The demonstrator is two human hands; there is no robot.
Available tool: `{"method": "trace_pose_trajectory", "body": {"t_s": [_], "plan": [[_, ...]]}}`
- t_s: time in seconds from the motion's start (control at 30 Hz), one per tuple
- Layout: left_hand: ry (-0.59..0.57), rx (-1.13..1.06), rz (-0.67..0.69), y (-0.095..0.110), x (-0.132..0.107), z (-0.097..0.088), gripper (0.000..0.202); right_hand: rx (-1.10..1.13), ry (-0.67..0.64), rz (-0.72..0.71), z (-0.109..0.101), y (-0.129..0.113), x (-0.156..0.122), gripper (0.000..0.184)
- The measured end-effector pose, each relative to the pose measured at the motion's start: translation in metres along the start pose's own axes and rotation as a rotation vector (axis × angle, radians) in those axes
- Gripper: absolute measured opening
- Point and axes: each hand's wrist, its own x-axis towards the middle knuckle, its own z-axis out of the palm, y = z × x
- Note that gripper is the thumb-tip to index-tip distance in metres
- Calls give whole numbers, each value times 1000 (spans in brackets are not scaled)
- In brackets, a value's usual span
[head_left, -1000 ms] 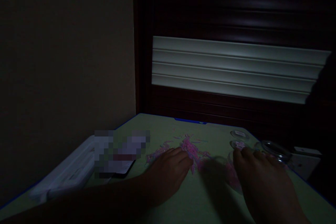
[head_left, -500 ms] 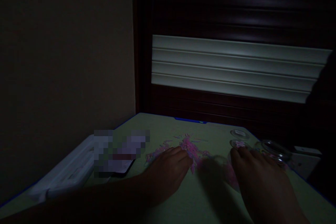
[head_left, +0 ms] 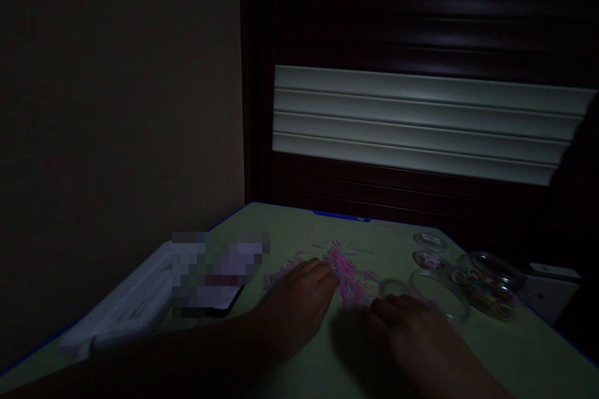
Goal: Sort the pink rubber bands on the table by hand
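Observation:
My left hand (head_left: 297,308) lies palm down at the near edge of a loose heap of pink rubber bands (head_left: 346,274), its curled fingertips touching the heap. Whether it pinches any bands is hidden. My right hand (head_left: 407,336) sits just below the heap, fingers slightly apart, with nothing visible in it. Beside it stands a round clear plastic container (head_left: 440,294). Further right lies a glass jar (head_left: 489,287) holding multicoloured bands. A small dish of pink bands (head_left: 429,260) and a round clear lid (head_left: 429,240) rest behind them.
The pale green mat (head_left: 299,227) has a blue edge. On its left are a flat white box (head_left: 126,305) and a pixelated, unreadable object (head_left: 218,271). A wall rises at left, a dark shutter with a pale panel (head_left: 421,118) behind, and a white box (head_left: 552,290) at right.
My right hand has slid left and toward me, off the clear container, which now shows fully along with the jar's coloured bands. My left hand has barely moved.

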Motion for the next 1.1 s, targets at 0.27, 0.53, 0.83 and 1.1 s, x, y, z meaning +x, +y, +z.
{"method": "trace_pose_trajectory", "body": {"t_s": [0.27, 0.53, 0.83, 1.1], "plan": [[11, 31, -55, -6, -1, 1, 17, 44, -55, -35, 5, -1, 1, 11], [45, 33, -116, -12, 2, 4, 13, 39, -14, -44, 8, -1, 0, 12], [52, 53, -162, -11, 2, 4, 12, 53, -86, -35, -2, 1, -1, 11], [49, 36, -166, -14, 4, 6, 10, 57, -121, -30, -3, 0, 0, 11]]}}
